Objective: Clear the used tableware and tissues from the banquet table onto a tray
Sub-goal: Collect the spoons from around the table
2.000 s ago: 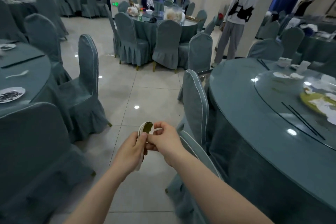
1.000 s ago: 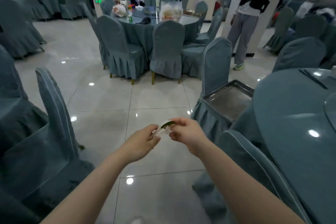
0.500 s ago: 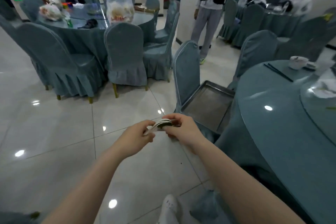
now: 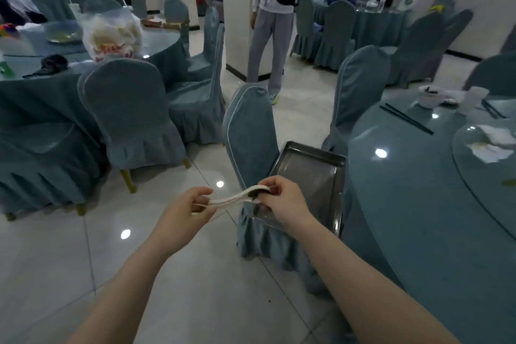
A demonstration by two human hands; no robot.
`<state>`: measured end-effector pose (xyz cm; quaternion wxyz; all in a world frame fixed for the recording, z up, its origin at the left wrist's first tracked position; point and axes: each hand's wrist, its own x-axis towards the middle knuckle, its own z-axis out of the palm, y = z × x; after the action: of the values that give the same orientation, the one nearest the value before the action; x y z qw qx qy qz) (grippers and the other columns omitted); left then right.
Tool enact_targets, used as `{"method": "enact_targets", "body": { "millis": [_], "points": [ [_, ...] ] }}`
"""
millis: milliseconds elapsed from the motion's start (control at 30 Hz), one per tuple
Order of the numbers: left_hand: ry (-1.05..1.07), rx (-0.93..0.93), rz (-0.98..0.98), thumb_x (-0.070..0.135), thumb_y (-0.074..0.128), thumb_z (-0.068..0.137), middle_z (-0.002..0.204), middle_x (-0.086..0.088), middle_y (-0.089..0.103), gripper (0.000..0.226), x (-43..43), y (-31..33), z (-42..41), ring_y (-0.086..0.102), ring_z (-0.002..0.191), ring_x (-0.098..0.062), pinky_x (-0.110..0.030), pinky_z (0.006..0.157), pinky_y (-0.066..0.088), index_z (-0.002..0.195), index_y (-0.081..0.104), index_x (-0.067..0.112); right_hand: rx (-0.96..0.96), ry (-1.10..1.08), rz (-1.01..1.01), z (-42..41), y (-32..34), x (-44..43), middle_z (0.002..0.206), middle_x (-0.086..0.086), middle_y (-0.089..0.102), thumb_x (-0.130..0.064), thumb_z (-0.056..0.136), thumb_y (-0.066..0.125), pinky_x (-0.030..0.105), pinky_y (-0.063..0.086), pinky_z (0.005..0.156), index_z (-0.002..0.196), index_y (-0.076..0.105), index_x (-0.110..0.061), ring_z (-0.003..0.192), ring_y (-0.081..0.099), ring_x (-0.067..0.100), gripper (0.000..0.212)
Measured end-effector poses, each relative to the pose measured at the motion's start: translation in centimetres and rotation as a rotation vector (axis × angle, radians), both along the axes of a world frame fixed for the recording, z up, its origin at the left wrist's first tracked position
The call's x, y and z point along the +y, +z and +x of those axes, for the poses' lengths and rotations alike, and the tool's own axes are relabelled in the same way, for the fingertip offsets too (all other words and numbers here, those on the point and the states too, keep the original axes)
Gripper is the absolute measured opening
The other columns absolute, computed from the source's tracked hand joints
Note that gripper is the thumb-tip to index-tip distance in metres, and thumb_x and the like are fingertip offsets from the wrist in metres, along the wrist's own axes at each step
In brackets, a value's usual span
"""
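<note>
Both hands carry a small white plate [image 4: 237, 197] with dark green scraps on it, held nearly edge-on above the floor. My left hand [image 4: 192, 205] pinches its left rim and my right hand [image 4: 282, 198] grips its right rim. Just right of my right hand, a bare metal tray [image 4: 312, 165] lies on the seat of a blue-covered chair [image 4: 248, 131]. On the round banquet table [image 4: 418, 204] at the right are black chopsticks [image 4: 406, 119], a white bowl [image 4: 430, 95], a cup [image 4: 472, 100] and crumpled tissues [image 4: 491, 142] on the glass turntable.
A person [image 4: 270, 22] stands by a white pillar [image 4: 237, 8] beyond the chair. Another covered chair [image 4: 360, 86] stands at the table's far side. A second round table [image 4: 55, 64] with a plastic bag and covered chairs fills the left. Glossy tiled floor lies below my arms.
The view has swung right and come closer to the chair with the tray. The plate, once held upright in front of me, now lies flatter and sits beside the tray's near edge.
</note>
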<state>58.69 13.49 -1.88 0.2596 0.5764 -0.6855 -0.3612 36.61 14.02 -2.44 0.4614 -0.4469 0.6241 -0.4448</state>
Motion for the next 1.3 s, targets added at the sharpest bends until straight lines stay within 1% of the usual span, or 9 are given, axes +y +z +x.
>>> {"method": "enact_targets", "body": {
  "millis": [200,333,500,600,733,867,1000,1067,1300],
  "points": [
    [-0.149,0.054,0.115,0.023,0.059,0.093,0.100,0.016,0.062,0.028,-12.5,-1.5,-4.9,0.060,0.093,0.000,-0.015,0.069,0.044,0.118,0.052,0.032,0.025,-0.314,0.064,-7.4,-1.6,-6.5,0.080,0.001,0.070,0.000,0.085,0.063,0.017,0.049,0.055,0.085,0.063,-0.022,0.061,0.063,0.009,0.022],
    [-0.294,0.055,0.123,0.021,0.058,0.094,0.099,0.017,0.066,0.024,-19.6,-1.2,-8.4,0.060,0.091,0.004,-0.009,0.066,0.040,0.115,0.054,0.032,0.009,-0.555,0.146,-12.6,-2.5,-9.0,0.087,0.005,0.069,-0.001,0.088,0.061,0.023,0.047,0.057,0.090,0.063,-0.019,0.067,0.060,0.015,0.018],
    [-0.461,0.072,0.168,0.021,0.057,0.095,0.107,0.008,0.067,0.025,-26.9,-0.9,-12.4,0.060,0.101,-0.006,-0.019,0.081,0.043,0.119,0.055,0.027,-0.054,-0.886,0.200,-17.7,-5.4,-9.4,0.082,0.009,0.064,0.003,0.085,0.062,0.024,0.040,0.051,0.095,0.063,-0.008,0.058,0.050,0.016,0.015],
    [-0.562,0.044,0.185,0.021,0.057,0.094,0.108,0.006,0.066,0.025,-29.5,-0.7,-16.0,0.061,0.102,-0.008,-0.020,0.080,0.045,0.119,0.056,0.026,-0.135,-1.060,0.233,-19.7,-6.9,-8.4,0.078,0.008,0.063,0.007,0.083,0.063,0.024,0.040,0.052,0.093,0.063,-0.006,0.057,0.049,0.016,0.017],
    [-0.705,0.032,0.193,0.022,0.060,0.093,0.107,0.005,0.068,0.022,-31.4,-0.2,-22.0,0.063,0.102,-0.011,-0.029,0.093,0.047,0.114,0.059,0.029,-0.156,-1.165,0.280,-22.7,-8.7,-7.8,0.063,0.007,0.058,0.008,0.081,0.061,0.028,0.037,0.052,0.088,0.064,-0.006,0.053,0.046,0.018,0.016],
    [-0.761,0.021,0.179,0.024,0.060,0.092,0.104,0.010,0.067,0.021,-33.7,-0.4,-27.8,0.062,0.100,-0.005,-0.018,0.082,0.045,0.109,0.058,0.035,-0.170,-1.225,0.304,-28.1,-10.0,-9.2,0.056,0.008,0.056,0.010,0.078,0.060,0.031,0.036,0.053,0.088,0.065,-0.004,0.050,0.044,0.019,0.018],
    [-0.761,-0.033,0.180,0.024,0.058,0.094,0.105,0.013,0.066,0.021,-36.1,-1.3,-33.3,0.059,0.100,0.001,-0.013,0.079,0.044,0.108,0.054,0.039,-0.156,-1.198,0.323,-34.7,-11.9,-11.5,0.049,0.003,0.056,0.008,0.077,0.062,0.025,0.035,0.045,0.086,0.065,-0.004,0.046,0.045,0.017,0.016],
    [-0.767,-0.084,0.183,0.025,0.057,0.094,0.106,0.013,0.066,0.021,-37.6,-1.7,-36.3,0.059,0.101,0.001,-0.017,0.083,0.046,0.111,0.054,0.038,-0.152,-1.197,0.332,-37.8,-12.9,-12.7,0.050,0.004,0.057,0.009,0.077,0.064,0.023,0.036,0.042,0.086,0.065,-0.004,0.044,0.045,0.016,0.015],
    [-0.779,-0.163,0.146,0.021,0.057,0.094,0.104,0.012,0.066,0.021,-40.1,-2.4,-47.8,0.060,0.099,-0.004,-0.026,0.089,0.047,0.111,0.054,0.033,-0.169,-1.250,0.311,-47.4,-13.4,-15.9,0.065,0.008,0.065,0.003,0.077,0.070,0.027,0.043,0.052,0.085,0.064,-0.010,0.052,0.052,0.016,0.016]
  ]
}}
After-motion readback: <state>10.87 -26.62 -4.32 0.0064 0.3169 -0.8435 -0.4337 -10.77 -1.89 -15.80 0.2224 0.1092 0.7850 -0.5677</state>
